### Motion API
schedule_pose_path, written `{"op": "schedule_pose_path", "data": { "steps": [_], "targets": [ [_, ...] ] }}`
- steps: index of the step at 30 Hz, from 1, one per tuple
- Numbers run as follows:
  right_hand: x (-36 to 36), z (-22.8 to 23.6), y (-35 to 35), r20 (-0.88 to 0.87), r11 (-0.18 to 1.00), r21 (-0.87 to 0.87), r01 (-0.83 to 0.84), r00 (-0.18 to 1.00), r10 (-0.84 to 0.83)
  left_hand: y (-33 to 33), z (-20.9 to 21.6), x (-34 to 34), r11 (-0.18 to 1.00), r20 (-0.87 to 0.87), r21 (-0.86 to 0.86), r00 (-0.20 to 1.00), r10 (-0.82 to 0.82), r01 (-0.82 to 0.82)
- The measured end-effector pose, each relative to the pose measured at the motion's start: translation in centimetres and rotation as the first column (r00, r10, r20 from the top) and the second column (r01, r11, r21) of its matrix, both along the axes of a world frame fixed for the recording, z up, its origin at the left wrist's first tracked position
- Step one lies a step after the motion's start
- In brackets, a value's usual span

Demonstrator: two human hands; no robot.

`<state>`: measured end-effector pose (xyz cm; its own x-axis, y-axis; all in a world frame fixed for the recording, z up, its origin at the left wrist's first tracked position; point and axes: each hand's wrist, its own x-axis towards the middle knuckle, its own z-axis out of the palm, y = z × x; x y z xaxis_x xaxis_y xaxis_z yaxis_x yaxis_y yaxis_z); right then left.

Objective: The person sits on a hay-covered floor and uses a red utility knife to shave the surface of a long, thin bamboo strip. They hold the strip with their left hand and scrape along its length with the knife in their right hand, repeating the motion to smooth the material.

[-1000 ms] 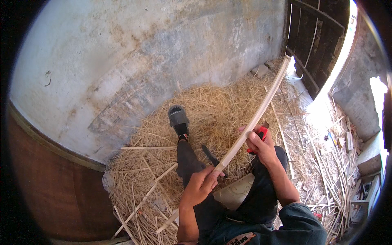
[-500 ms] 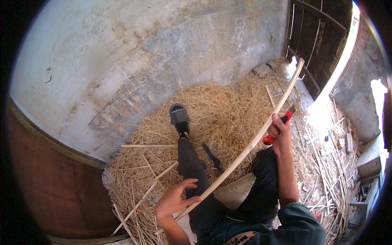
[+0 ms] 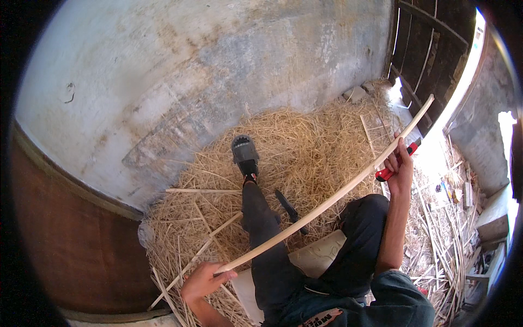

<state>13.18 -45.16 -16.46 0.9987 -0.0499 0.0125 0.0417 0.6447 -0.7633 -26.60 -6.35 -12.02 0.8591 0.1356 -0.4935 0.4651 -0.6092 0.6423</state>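
A long pale wooden strip, perhaps split bamboo (image 3: 321, 207), runs slantwise across my lap, slightly bowed. Its lower left end lies in my left hand (image 3: 204, 280), thumb along it and fingers closed beneath. Toward the upper right end, my right hand (image 3: 400, 169) supports the strip with its fingers. That same hand also grips a red utility knife (image 3: 384, 175), whose dark tip points up and right beside the strip. A dark, blade-like tool (image 3: 287, 206) lies between my legs, partly hidden by the strip.
Straw-like shavings (image 3: 305, 141) cover the floor around my shoe (image 3: 243, 150). Loose strips (image 3: 204, 191) lie at left; more are heaped at right. A stained wall (image 3: 218, 71) rises ahead, a brown panel (image 3: 76, 234) stands left, and a dark plank door (image 3: 436, 49) far right.
My left hand has moved down and left and closed on the strip's lower end. My right hand, with the knife, has shifted up and right, and the strip lies at a flatter slant.
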Motion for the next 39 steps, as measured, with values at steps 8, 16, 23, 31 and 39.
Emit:
{"op": "schedule_pose_path", "data": {
  "steps": [8, 16, 23, 31, 39],
  "targets": [
    [-5.4, 2.4, 3.1, 0.102, 0.931, -0.352, -0.092, 0.986, 0.136, -6.3, -4.4, 4.6, 0.895, 0.294, -0.441, 0.931, 0.215, -0.067],
    [-12.4, 2.6, 8.3, 0.224, 0.77, -0.533, -0.352, 0.818, 0.529, -12.5, -1.6, 11.0, 0.889, 0.352, -0.449, 0.897, 0.266, -0.087],
    [-11.4, 4.0, 8.8, 0.202, 0.727, -0.626, -0.281, 0.843, 0.499, -15.3, -0.2, 12.2, 0.947, 0.574, -0.253, 0.758, 0.31, -0.196],
    [-11.3, 5.2, 8.2, 0.435, 0.645, -0.764, 0.023, 0.756, 0.489, -15.1, -0.1, 11.9, 0.931, 0.531, -0.227, 0.766, 0.364, -0.285],
    [-13.0, 3.7, 7.1, 0.523, 0.445, -0.851, 0.279, 0.52, 0.675, -16.0, 1.1, 12.9, 0.895, 0.587, -0.304, 0.676, 0.445, -0.325]
  ]
}}
